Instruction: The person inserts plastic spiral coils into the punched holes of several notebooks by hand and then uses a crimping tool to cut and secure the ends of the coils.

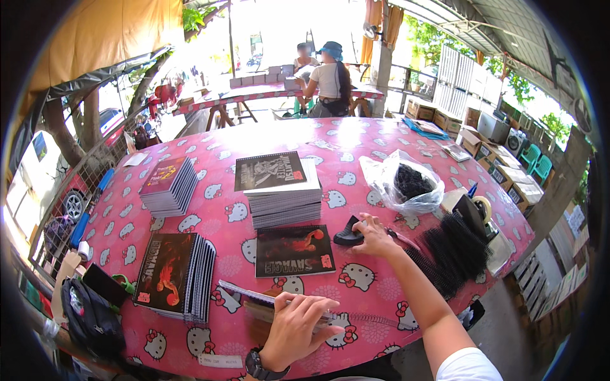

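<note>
Near the table's front edge, my left hand (304, 324) grips a notebook (244, 297) tipped up on its edge, its cover turned away from me. A loose spiral wire (375, 319) sticks out from the notebook's right end. Farther right, my right hand (375, 238) bends its fingers over a small black object (347, 233) lying on the table; its kind is not clear. Between the hands and the tall stack lies a single dark-covered notebook (294, 251). A bundle of black spiral wires (454, 254) rests just right of my right hand.
Notebook stacks stand at left (168, 187), front left (171, 276) and centre (283, 197). A clear plastic bag (406, 184) holds something black. A tape roll (483, 208) sits by the wires. A black bag (92, 317) is at the left edge. Two people work at a far table (254, 94).
</note>
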A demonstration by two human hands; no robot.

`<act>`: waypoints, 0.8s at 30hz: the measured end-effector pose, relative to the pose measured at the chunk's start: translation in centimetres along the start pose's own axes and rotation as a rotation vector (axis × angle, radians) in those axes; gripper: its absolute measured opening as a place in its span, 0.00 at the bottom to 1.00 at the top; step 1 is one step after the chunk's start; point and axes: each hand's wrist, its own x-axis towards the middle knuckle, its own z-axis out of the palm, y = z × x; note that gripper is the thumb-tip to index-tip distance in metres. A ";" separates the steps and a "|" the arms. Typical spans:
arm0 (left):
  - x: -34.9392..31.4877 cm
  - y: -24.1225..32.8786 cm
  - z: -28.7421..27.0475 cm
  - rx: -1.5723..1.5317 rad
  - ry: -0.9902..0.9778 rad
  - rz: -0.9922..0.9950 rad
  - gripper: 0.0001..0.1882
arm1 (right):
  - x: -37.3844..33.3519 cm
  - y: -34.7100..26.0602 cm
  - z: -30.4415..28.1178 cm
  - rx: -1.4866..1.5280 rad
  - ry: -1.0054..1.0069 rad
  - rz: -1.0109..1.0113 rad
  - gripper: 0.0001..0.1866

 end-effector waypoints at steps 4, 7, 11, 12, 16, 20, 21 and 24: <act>-0.1 -0.3 1.3 0.118 0.008 -0.028 0.09 | 0.2 1.4 2.2 0.335 0.208 -0.124 0.36; 0.1 0.4 0.4 -0.016 -0.009 -0.088 0.11 | -1.9 -0.9 1.8 0.294 0.213 -0.184 0.35; -0.7 -0.7 0.6 0.093 -0.022 -0.007 0.10 | -3.9 -2.1 1.0 0.342 0.145 -0.133 0.34; -0.4 -0.3 0.4 0.093 -0.022 -0.004 0.10 | -4.5 -2.4 0.7 0.341 0.147 -0.132 0.34; 0.1 0.5 0.0 0.106 0.005 -0.066 0.10 | -8.2 -4.0 -1.4 0.737 0.121 -0.129 0.36; -0.6 -0.5 0.7 0.171 -0.007 -0.064 0.10 | -12.4 -6.7 -2.1 1.551 -0.258 -0.202 0.42; -0.4 -0.3 0.5 0.167 -0.008 -0.071 0.10 | -12.7 -7.3 -1.6 1.657 -0.308 -0.236 0.43; 0.1 -0.2 0.1 0.068 0.096 -0.124 0.10 | -13.6 -9.0 -0.1 1.961 -0.314 -0.096 0.44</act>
